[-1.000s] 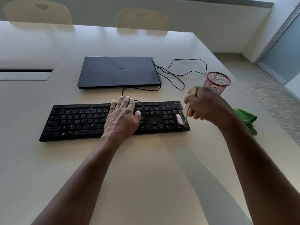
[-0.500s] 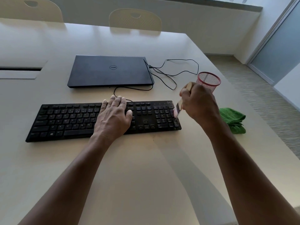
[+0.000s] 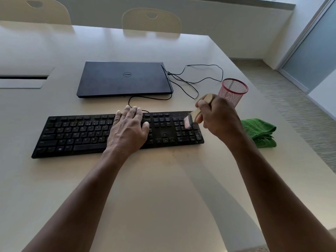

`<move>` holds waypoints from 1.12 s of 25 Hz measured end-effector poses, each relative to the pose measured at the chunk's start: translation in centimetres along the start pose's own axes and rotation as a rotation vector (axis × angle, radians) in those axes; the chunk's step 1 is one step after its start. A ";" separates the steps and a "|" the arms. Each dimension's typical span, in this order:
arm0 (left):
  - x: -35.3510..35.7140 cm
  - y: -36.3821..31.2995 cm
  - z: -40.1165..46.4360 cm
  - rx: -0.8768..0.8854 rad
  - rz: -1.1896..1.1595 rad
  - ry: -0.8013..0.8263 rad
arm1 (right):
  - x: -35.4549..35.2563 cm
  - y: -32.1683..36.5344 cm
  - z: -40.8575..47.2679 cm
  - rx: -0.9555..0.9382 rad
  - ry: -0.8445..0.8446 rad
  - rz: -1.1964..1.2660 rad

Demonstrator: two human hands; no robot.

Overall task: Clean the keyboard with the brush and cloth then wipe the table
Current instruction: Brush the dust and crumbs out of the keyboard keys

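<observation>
The brush point(image 3: 195, 115) is gripped by the right hand point(image 3: 218, 118), bristles on the keyboard point(image 3: 81, 135) number pad. The left hand point(image 3: 128, 130) is laid flat on the keys. The cloth point(image 3: 259, 132) lies on the bench point(image 3: 163, 188) beyond the right hand.

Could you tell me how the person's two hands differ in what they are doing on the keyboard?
The left hand lies flat, fingers straight, pressing on the keyboard; the right hand is curled round the brush. The left hand rests mid-keyboard; the right hand is over the number pad end. The left hand holds nothing; the right hand holds the tool. Both are bare.
</observation>
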State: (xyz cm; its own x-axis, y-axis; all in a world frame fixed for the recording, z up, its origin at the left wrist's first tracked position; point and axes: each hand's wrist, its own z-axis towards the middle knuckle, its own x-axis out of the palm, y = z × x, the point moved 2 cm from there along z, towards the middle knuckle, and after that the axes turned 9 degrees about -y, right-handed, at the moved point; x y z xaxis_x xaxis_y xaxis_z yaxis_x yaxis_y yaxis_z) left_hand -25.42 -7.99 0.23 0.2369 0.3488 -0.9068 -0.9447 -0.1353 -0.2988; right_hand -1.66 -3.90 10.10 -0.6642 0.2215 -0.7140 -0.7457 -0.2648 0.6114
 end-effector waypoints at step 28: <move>0.1 0.0 0.0 0.000 0.011 0.005 | -2.2 -1.7 -0.4 0.123 0.104 0.043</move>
State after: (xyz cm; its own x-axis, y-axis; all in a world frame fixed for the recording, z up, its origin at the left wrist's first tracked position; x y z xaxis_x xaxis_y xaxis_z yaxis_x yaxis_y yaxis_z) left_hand -25.44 -7.97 0.15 0.2277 0.3423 -0.9116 -0.9472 -0.1390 -0.2888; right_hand 1.06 -4.33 10.48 -0.6916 0.1126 -0.7135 -0.7215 -0.1535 0.6751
